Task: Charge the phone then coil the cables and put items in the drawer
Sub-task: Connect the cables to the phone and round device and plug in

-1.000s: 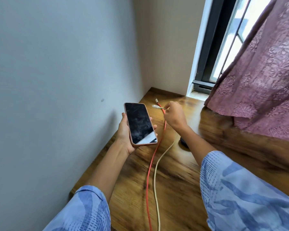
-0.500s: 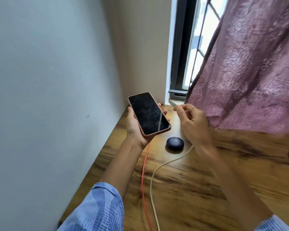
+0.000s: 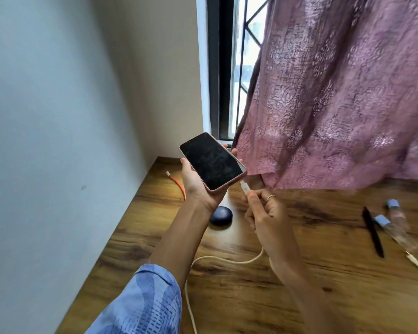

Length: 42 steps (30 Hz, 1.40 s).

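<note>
Nearest you, your blue patterned sleeve (image 3: 145,302) covers the left forearm, and the white cable (image 3: 217,259) runs along the wooden table (image 3: 251,297) beside it, curving right and rising behind your right wrist. Your right hand (image 3: 266,213) pinches the cable's white plug (image 3: 244,188) between thumb and forefinger, the other fingers curled; a ring sits on one finger. The plug tip points up at the lower edge of the phone (image 3: 211,164), very near the port; whether it has entered you cannot tell. Your left hand (image 3: 198,186) grips the phone from beneath, fingers wrapped round its pink case, dark screen facing you and tilted, held above the table. Just below it a dark blue round case (image 3: 221,214) rests on the wood. At the right lie a black pen (image 3: 373,231) and two blue-capped clear items (image 3: 393,218), blurred. Further left, the orange cable (image 3: 176,183) lies loose near the wall (image 3: 58,116). Beyond hang the pink curtain (image 3: 336,92) and the window (image 3: 237,68).
</note>
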Each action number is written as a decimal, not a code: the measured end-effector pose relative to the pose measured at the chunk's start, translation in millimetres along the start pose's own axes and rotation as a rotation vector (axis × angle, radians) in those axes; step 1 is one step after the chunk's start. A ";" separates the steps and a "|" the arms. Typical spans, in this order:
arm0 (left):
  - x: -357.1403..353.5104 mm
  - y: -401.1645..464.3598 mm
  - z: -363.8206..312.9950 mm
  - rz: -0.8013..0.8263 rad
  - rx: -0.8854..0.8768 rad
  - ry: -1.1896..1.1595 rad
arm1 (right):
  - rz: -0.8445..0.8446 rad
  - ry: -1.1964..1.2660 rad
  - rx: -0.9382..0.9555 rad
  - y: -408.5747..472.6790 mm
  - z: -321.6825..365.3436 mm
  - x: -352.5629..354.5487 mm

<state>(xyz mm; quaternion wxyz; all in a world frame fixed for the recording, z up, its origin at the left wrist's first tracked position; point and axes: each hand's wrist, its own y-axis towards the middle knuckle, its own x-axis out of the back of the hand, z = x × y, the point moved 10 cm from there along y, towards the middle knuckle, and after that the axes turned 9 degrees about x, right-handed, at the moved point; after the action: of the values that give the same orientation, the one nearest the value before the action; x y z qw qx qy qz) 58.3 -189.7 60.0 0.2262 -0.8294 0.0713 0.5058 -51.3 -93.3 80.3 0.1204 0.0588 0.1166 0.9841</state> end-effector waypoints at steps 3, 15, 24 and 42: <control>-0.3 -0.8 -2.5 -0.001 -0.008 0.008 | 0.023 0.021 -0.009 0.8 -0.1 -4.7; 10.8 3.4 -13.1 -0.022 -0.021 -0.016 | 0.126 0.045 0.009 0.8 4.6 -28.4; 14.2 6.1 -17.9 -0.039 -0.055 0.075 | 0.163 0.047 -0.069 -1.8 -4.9 -33.9; -15.2 -8.7 -12.2 0.013 -0.062 0.366 | 0.153 0.138 -0.134 -9.3 -3.7 -35.9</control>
<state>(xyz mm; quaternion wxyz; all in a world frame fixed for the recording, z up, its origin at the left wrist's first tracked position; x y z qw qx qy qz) 63.8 -189.1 80.6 0.1806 -0.9136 0.1007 0.3500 -15.1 -94.3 71.3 0.0401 -0.0084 0.0539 0.9977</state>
